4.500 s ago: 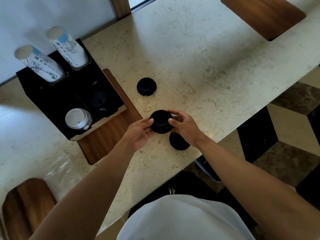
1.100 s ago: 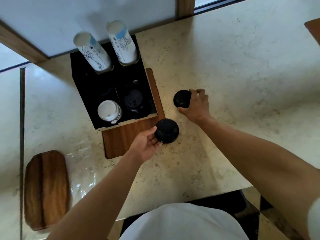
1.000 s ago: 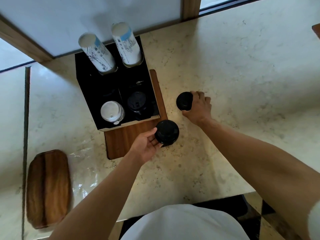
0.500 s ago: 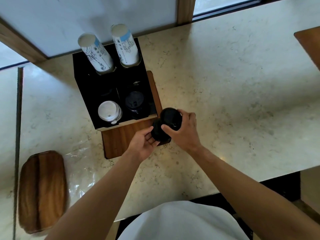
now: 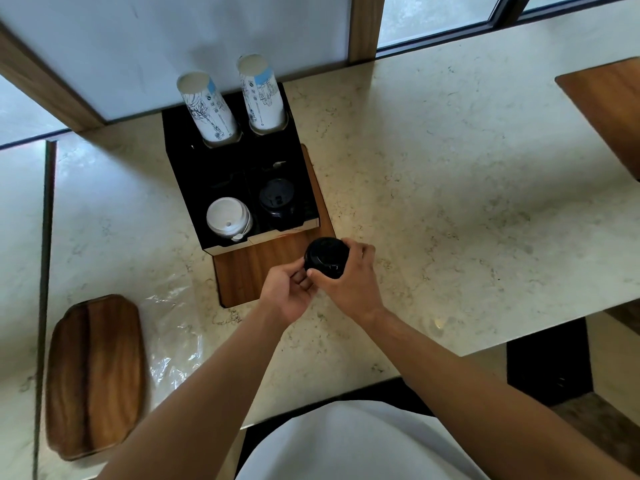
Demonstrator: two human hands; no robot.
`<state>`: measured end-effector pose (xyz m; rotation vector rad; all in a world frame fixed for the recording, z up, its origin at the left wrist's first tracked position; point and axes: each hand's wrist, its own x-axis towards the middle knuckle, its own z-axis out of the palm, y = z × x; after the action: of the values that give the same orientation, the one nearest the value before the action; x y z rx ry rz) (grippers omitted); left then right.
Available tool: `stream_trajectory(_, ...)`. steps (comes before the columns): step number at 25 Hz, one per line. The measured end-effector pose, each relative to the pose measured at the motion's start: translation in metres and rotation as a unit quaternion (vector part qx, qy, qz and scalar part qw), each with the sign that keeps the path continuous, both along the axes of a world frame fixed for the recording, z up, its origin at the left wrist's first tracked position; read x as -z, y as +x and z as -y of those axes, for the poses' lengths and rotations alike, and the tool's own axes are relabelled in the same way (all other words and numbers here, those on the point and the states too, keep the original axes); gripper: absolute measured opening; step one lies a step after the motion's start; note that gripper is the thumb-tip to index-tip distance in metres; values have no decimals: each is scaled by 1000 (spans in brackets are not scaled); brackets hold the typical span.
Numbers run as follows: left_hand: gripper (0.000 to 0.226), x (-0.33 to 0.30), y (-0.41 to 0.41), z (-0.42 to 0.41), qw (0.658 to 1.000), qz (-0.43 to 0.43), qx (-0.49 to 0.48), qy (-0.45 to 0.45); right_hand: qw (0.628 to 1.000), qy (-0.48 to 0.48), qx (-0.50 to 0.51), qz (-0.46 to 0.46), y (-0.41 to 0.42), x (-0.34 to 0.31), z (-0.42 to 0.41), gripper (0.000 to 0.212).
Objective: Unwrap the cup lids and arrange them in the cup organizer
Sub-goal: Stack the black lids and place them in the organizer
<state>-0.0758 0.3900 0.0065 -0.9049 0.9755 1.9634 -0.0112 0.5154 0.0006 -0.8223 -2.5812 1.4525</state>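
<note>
A stack of black cup lids [image 5: 326,256] is held between both hands just in front of the black cup organizer [image 5: 194,174]. My right hand [image 5: 349,282] wraps its fingers and thumb around the stack from the right. My left hand [image 5: 289,292] grips it from the lower left, its fingertips tucked under the lids. In the organizer's front right slot sits a pile of black lids [image 5: 277,200]; the front left slot holds white lids [image 5: 228,218]. Two sleeves of paper cups [image 5: 207,105] stand in the back slots.
The organizer stands on a wooden board [image 5: 249,268] on the marble counter [image 5: 450,202]. Crumpled clear plastic wrap [image 5: 176,327] lies to the left, beside a wooden tray [image 5: 95,372]. Another wooden board [image 5: 609,102] lies at the far right edge.
My right hand picked a black lid off the counter and brought it onto the stack in my left hand. Both hands now hold the joined stack near the organizer's front.
</note>
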Motion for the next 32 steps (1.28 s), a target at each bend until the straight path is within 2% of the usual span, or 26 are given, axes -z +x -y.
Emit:
stream_trajectory(7, 35, -7, 8, 11, 1000, -3, -8, 24, 998, -30, 23, -50, 13, -8, 14, 86)
stream_trajectory(11, 44, -16, 10, 16, 999, -52, 10, 6, 996, -55, 12, -68, 14, -10, 21, 89)
stream_trajectory(15, 38, -21, 10, 25, 997, -80, 18, 3, 993, -87, -1, -74, 13, -13, 27, 88)
stream_trajectory(17, 37, -22, 9, 30, 996, -88, 21, 3, 988, -136, 9, -70, 11, -16, 27, 77)
stream_trajectory(20, 40, -22, 9, 37, 994, -102, 32, -8, 962, -256, 62, -70, 6, -15, 22, 48)
stream_trajectory(22, 41, -20, 10, 40, 994, -107, 34, -14, 948, -301, 83, -63, 4, -12, 17, 32)
stream_trajectory(32, 34, -19, 4, 45, 986, -130, 84, -64, 903, -410, 117, -54, -4, -8, 8, 29)
